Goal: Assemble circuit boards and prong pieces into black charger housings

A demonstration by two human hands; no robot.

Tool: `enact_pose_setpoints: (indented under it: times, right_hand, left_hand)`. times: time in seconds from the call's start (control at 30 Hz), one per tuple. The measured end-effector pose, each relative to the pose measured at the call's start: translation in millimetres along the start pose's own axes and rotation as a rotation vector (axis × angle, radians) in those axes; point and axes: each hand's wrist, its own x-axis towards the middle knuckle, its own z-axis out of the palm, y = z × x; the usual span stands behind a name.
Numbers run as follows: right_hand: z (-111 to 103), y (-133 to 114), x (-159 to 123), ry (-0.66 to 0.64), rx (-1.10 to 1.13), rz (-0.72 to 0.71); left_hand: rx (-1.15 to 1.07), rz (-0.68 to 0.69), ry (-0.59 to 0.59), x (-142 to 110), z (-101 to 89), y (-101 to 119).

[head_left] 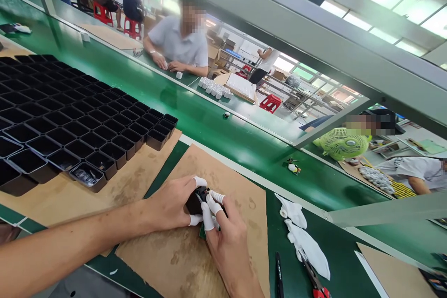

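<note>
My left hand (pixel 171 202), with white finger cots on thumb and fingertip, is closed around a dark plastic box (pixel 193 203). This looks like one of the black open boxes standing in rows at the left. My right hand (pixel 228 230), also in white finger cots, pinches a small black part (pixel 201 193) at the box's upper edge. A bit of green, perhaps circuit board (pixel 201 231), shows below the right fingers. The fingers cover much of these pieces. Both hands are just above a stained cardboard sheet (pixel 244 251).
Rows of black plastic boxes (pixel 94 116) fill the left. On the right lie white gloves (pixel 307 242), red-handled pliers (pixel 314 277) and black tweezers (pixel 279 274). Beyond runs a green conveyor belt (pixel 258 135) with small parts (pixel 294 166). A person (pixel 181 44) sits across it, and a metal beam crosses overhead.
</note>
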Motion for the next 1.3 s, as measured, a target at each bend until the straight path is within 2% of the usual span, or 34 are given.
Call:
enact_pose_setpoints:
  times: [0.07, 0.13, 0.3, 0.4, 0.57, 0.73, 0.87, 1.0, 1.1, 1.2, 1.3]
  right_hand:
    - [1, -2, 0, -0.025, 0.103, 0.072]
    - [1, -5, 1, -0.031, 0.135, 0.084]
    - [-1, -5, -2, -0.051, -0.070, -0.072]
    - [-4, -2, -3, -0.109, -0.162, -0.119]
    - [-6, -5, -7, -0.207, -0.206, -0.039]
    - [-3, -12, -10, -0.154, -0.230, -0.014]
    - [-7, -25, -4, -0.092, -0.182, -0.012]
    - [1, -46, -6, 0.025, -0.035, 0.088]
    - [16, -55, -14, 0.075, 0.040, 0.069]
    - [26, -56, -19, 0.117, 0.063, 0.091]
    - [28, -55, -18, 0.147, 0.079, 0.128]
  left_hand:
    - [0.012, 0.013, 0.000, -1, 1.6, -1]
    - [0.019, 0.025, 0.000, -2, 3.6, -4]
    - [0.048, 0.070, -0.016, -3, 5.9, -11]
    - [0.062, 0.110, -0.033, 0, 3.3, -14]
    - [0.042, 0.214, -0.061, 7, -3.3, -22]
    - [-0.006, 0.351, -0.053, 6, -10.6, -28]
    - [-0.035, 0.358, 0.055, 5, -19.6, -32]
    - [-0.047, 0.199, 0.297, 11, -26.6, -39]
    - [-0.036, 0.081, 0.432, 17, -26.8, -45]
    - [-0.015, 0.051, 0.464, 18, -23.3, -48]
    - [0.010, 0.084, 0.458, 17, -20.2, -48]
